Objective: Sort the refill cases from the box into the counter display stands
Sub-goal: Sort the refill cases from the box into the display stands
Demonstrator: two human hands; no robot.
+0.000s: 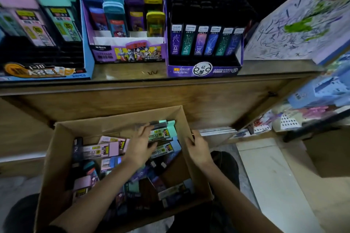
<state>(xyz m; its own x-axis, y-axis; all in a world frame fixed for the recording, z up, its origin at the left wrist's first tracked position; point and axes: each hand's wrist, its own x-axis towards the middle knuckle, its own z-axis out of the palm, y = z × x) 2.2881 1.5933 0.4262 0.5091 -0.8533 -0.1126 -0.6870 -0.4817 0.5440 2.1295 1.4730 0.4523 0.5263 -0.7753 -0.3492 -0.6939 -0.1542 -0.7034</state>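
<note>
An open cardboard box (62, 153) sits on the floor below the counter, holding several loose refill cases in pink, mint, purple and black. My left hand (139, 147) is inside the box, its fingers curled round a mint-topped refill case (164, 133) near the far wall. My right hand (198, 146) rests on the box's right rim, fingers curled over the edge. On the counter stand three display stands: a blue one with pink and mint cases (43, 24), a purple one with coloured cases (125, 22), and a dark one with zodiac cases (204, 39).
The wooden counter front (132, 98) rises right behind the box. A scribbled-on board (295, 24) leans at the counter's right end, with stationery packs (322, 89) on shelves below it. Pale floor tiles (274, 176) lie to the right. My dark-clothed knees flank the box.
</note>
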